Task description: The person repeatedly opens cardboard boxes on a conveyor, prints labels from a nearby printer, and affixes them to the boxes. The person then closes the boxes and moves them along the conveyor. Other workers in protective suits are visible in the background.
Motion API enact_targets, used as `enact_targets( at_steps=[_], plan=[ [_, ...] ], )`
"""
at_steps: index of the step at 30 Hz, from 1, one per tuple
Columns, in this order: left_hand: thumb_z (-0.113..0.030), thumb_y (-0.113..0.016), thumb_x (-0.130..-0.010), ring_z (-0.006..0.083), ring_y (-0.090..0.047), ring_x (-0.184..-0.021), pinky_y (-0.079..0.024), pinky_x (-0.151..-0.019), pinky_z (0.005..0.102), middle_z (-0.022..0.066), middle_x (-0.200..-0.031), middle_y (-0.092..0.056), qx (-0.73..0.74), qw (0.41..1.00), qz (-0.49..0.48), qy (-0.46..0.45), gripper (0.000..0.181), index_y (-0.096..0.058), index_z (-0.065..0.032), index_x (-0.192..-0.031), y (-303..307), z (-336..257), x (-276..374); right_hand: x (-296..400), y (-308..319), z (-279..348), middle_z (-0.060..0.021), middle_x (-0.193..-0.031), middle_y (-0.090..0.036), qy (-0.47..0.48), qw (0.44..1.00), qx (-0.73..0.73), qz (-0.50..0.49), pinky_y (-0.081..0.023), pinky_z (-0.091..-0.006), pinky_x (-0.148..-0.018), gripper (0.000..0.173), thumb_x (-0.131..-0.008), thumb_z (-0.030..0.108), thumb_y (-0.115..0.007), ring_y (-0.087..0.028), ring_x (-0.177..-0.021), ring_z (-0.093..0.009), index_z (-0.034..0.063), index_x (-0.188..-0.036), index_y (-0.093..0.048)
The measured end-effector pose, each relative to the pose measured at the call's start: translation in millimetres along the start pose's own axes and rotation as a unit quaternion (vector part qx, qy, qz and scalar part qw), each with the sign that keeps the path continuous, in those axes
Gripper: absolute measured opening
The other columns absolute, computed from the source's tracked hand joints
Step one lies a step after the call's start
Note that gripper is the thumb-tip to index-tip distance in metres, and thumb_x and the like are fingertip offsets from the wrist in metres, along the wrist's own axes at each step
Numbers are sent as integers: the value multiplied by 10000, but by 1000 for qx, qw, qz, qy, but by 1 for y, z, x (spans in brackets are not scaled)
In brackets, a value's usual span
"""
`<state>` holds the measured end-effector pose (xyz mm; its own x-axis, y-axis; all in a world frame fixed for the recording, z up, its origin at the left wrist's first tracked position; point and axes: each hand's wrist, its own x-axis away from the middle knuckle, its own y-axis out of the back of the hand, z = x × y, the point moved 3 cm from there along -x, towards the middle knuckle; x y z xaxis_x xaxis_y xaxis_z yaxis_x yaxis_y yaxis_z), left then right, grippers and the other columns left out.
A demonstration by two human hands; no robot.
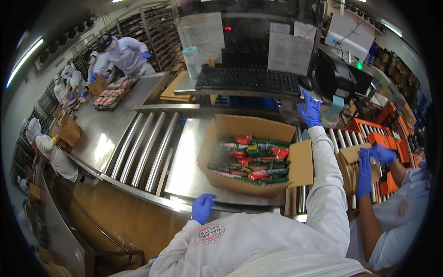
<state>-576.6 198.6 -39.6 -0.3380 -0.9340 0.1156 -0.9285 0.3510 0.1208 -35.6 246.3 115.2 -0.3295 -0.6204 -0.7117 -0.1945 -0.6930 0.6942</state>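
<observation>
An open cardboard box [242,189] stands on a steel plate [185,152] set in the roller line before me. Packed inside are several green and red plastic packs [256,159]. My left hand [203,208], in a blue glove, is at the plate's front edge with its fingers curled in; nothing shows in it. My right hand [309,110], also gloved in blue, reaches past the box's right side with fingers spread. Its fingertips are just below the black computer mouse [305,82], beside the label printer [334,76]; whether they touch the shelf is unclear.
A keyboard [247,79] lies on the shelf behind the box. Steel rollers [145,149] run left to a table with red packs [116,93], where several people work. Close on my right, a co-worker's gloved hands [372,159] handle a cardboard box [347,169] near orange-framed rollers [349,136].
</observation>
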Motion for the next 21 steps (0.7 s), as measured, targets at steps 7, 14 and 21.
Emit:
enact_targets(
  at_steps=[7, 14, 21],
  plan=[
    [-95, -539, -900, 101, -602, -631, -483, -584, 235, 73, -834, -675, 7, 1000, -12, -8, 152, -650, -1, -943, -5, 13, -2, -29, 0, 21, -142, -1005, -551, 50, 998, -14, 20, -408, -443, -872, 707, -783, 228, -661, -535, -951, -341, 236, -1407, -329],
    [-40, -544, -885, 105, -604, -618, -488, -575, 237, 75, -843, -679, 1, 998, -41, -40, 125, -653, 0, -930, -1, 22, 0, -28, -9, 23, -126, -980, -550, 33, 999, -8, -10, -392, -428, -881, 649, -793, 239, -654, -530, -936, -316, 226, -1377, -372],
    [-170, -506, -930, 114, -537, -861, -451, -772, 261, 75, -1033, -582, 83, 995, -48, -29, 360, -467, -52, -1268, 15, 8, -14, -32, -15, -4, -136, -1088, -550, -60, 970, -223, 75, -406, -397, -908, 428, -834, 146, -619, -530, -1031, -294, 98, -1230, -464]
  ],
)
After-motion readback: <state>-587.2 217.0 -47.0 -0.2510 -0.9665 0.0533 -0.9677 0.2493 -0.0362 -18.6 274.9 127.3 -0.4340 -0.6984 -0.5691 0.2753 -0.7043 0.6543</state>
